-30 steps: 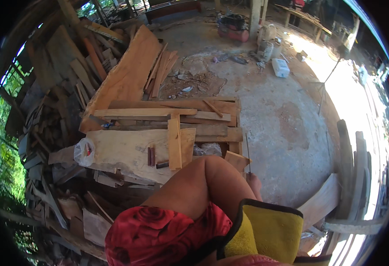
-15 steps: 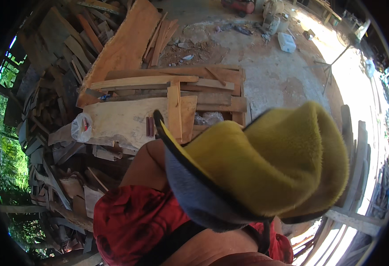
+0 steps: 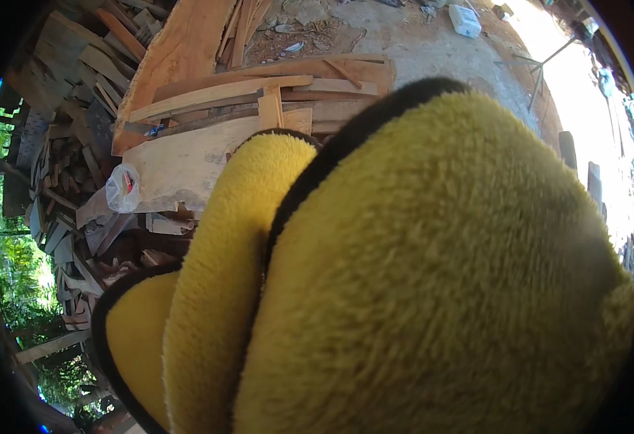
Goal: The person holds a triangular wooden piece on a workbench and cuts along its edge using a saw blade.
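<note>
A fuzzy yellow cloth (image 3: 418,289) with a black edge hangs in folds very close in front of me. It fills the middle and lower right of the view. Its folds hide whatever is behind them, and neither of my hands can be seen. Past the cloth lies a pale wooden slab (image 3: 180,170), its right end covered by the folds. At the slab's left end sits a clear plastic bag (image 3: 123,188) with something small and red inside.
Several boards (image 3: 223,98) lie across the far side of the slab. A wide reddish plank (image 3: 180,54) leans at the back left, beside a heap of scrap wood (image 3: 64,155). A white jug (image 3: 464,20) stands on the concrete floor (image 3: 433,54) at the back right.
The yellow cloth has come much nearer and spread left and down, covering the red clothing and bare skin seen before. The background has shifted up in the view.
</note>
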Demonstrator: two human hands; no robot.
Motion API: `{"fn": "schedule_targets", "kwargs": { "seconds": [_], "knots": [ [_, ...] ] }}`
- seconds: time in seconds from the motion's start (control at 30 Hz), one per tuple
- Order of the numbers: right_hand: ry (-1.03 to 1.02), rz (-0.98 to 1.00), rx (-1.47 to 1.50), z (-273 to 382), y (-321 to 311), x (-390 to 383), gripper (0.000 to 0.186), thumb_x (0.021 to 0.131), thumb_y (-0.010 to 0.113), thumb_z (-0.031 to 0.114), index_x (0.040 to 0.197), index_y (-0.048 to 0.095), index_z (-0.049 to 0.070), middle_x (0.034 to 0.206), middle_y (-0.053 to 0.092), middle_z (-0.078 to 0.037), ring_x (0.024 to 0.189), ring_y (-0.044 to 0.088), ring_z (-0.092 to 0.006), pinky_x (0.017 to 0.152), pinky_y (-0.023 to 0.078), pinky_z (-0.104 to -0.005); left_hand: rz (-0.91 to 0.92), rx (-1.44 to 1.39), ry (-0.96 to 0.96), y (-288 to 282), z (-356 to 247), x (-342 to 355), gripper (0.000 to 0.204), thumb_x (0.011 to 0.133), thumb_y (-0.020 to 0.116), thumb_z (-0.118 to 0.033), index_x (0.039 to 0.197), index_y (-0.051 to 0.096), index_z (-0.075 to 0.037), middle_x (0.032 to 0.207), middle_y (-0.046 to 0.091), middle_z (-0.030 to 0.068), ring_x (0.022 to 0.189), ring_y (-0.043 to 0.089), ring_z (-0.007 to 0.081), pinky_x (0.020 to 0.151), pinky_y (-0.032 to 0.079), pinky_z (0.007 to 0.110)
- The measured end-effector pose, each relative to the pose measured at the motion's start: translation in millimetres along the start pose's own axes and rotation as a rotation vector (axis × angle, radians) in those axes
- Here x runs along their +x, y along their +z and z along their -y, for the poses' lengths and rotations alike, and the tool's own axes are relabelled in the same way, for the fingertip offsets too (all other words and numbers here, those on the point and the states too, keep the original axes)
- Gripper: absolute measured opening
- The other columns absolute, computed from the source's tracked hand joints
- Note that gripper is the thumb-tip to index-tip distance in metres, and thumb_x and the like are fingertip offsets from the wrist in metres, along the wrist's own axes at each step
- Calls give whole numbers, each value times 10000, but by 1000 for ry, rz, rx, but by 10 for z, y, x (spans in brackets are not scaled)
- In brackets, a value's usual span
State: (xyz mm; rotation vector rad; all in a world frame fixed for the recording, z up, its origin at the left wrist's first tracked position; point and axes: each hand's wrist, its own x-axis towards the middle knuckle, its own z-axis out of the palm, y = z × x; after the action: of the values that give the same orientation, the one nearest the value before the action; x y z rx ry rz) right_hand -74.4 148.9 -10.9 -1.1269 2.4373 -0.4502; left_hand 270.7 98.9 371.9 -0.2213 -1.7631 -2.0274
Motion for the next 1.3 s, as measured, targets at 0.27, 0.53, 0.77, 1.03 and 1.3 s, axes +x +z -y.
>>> {"fn": "schedule_targets", "kwargs": {
  "seconds": [0.27, 0.53, 0.77, 1.03, 1.3],
  "knots": [
    [-30, -34, 35, 145, 32, 90, 377, 910, 451, 397, 878, 589, 47, 838, 637, -216, 808, 603, -421, 683, 460, -511, -42, 152, -7, -21, -214, -39, 283, 877, 579, -208, 1056, 486, -11, 962, 472, 121, 938, 473, 259, 830, 384, 365],
    [20, -38, 12, 30, -65, 28, 368, 908, 453, 395, 892, 596, 56, 845, 637, -222, 818, 606, -418, 694, 465, -506, -12, 228, 7, -150, -228, 83, 257, 877, 578, -202, 1030, 494, -13, 923, 484, 111, 905, 485, 249, 809, 394, 355],
    [-1, -30, 85, -105, 38, 88, 362, 904, 483, 365, 928, 609, 26, 842, 622, -232, 848, 589, -427, 693, 450, -486, -169, 332, -20, 9, -331, -192, 235, 878, 577, -197, 1006, 501, -16, 889, 494, 101, 876, 495, 241, 790, 402, 346],
    [-29, -42, 36, 0, 139, 63, 360, 902, 485, 382, 966, 626, 58, 883, 648, -197, 845, 611, -397, 702, 466, -485, -337, 526, -76, 119, -595, -490, 211, 878, 576, -191, 980, 510, -19, 850, 506, 91, 843, 508, 231, 769, 412, 336],
    [-145, -10, 116, -117, 5, 46, 370, 916, 470, 347, 940, 626, 12, 833, 635, -235, 807, 608, -422, 670, 458, -475, -554, 797, -242, 489, -1119, -795, 188, 879, 575, -184, 953, 518, -21, 812, 518, 81, 810, 520, 222, 748, 422, 326]
  ]
}}
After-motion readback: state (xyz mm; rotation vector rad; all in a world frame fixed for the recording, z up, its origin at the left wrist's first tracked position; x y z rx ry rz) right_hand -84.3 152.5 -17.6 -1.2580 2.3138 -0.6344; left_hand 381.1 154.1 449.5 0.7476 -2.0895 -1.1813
